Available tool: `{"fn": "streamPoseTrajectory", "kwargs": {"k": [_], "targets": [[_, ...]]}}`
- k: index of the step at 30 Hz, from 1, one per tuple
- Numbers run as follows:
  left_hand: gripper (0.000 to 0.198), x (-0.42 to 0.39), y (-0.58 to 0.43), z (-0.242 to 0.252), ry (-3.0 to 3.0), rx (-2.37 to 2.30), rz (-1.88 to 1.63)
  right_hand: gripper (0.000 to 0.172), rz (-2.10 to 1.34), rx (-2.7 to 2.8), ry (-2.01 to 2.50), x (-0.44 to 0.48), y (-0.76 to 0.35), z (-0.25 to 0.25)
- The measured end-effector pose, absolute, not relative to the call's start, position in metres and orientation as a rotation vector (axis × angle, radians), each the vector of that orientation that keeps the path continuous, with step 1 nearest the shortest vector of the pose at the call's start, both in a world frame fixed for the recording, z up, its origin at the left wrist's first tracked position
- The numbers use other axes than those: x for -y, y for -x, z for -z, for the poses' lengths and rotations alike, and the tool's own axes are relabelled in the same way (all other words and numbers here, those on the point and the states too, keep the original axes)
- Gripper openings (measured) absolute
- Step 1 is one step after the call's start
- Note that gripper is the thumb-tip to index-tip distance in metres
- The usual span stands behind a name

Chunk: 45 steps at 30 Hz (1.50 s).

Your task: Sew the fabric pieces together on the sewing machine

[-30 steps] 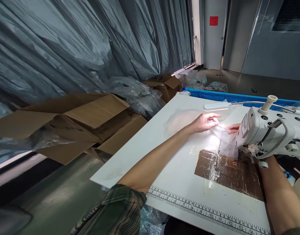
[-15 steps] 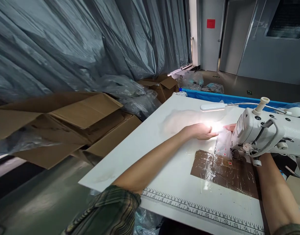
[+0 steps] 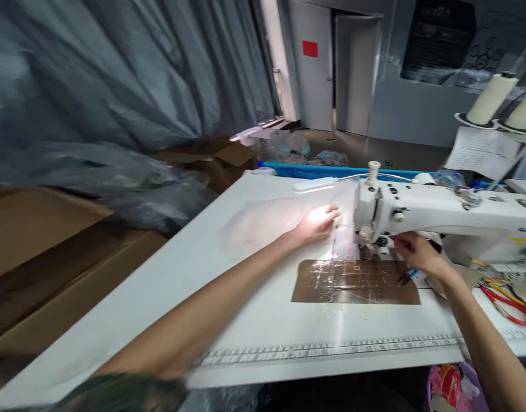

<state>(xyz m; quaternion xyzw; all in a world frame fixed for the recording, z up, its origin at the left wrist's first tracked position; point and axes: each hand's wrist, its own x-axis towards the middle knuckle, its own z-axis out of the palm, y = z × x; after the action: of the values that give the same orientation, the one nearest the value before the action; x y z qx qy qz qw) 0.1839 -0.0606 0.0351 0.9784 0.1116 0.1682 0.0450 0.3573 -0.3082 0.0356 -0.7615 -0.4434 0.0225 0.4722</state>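
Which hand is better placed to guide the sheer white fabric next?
Left, likely: the left hand is at the sheer white fabric, while the right hand is across the sewing machine head, near the blue-handled snips.

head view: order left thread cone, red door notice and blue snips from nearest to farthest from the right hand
1. Blue snips: just below the right hand in the picture.
2. Left thread cone: upper right.
3. Red door notice: far background, toward the left.

Sewing machine (image 3: 421, 209) in way; room over near tabletop (image 3: 280, 323).
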Motion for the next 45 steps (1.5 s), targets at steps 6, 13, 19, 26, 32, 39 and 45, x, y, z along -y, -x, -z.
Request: {"fn": "streamPoseTrajectory", "kwargs": {"k": [6,13,19,26,32,39,45], "targets": [[0.047,0.125,-0.143,-0.013,-2.728,0.464,-1.185,0.049,0.174,0.835,1.884,0.408,-0.337,-0.022],[0.063,0.248,-0.198,-0.027,-2.649,0.724,-0.948,0.041,0.624,0.233,1.825,0.46,-0.383,-0.026],[0.046,0.319,-0.324,-0.036,-2.854,0.756,-0.749,0.056,0.685,-0.014,1.851,0.448,-0.435,-0.041],[0.026,0.354,-0.372,-0.025,-3.044,0.522,-0.585,0.057,0.698,-0.156,1.935,0.428,-0.458,-0.047],[0.021,0.355,-0.373,-0.013,-3.044,0.546,-0.66,0.051,0.753,-0.245,1.919,0.419,-0.464,-0.041],[0.021,0.363,-0.373,-0.005,-3.036,0.499,-0.766,0.046,0.766,-0.275,1.948,0.416,-0.465,-0.043],[0.023,0.361,-0.374,-0.002,-3.024,0.523,-0.795,0.042,0.738,-0.26,1.992,0.418,-0.466,-0.045]]}}
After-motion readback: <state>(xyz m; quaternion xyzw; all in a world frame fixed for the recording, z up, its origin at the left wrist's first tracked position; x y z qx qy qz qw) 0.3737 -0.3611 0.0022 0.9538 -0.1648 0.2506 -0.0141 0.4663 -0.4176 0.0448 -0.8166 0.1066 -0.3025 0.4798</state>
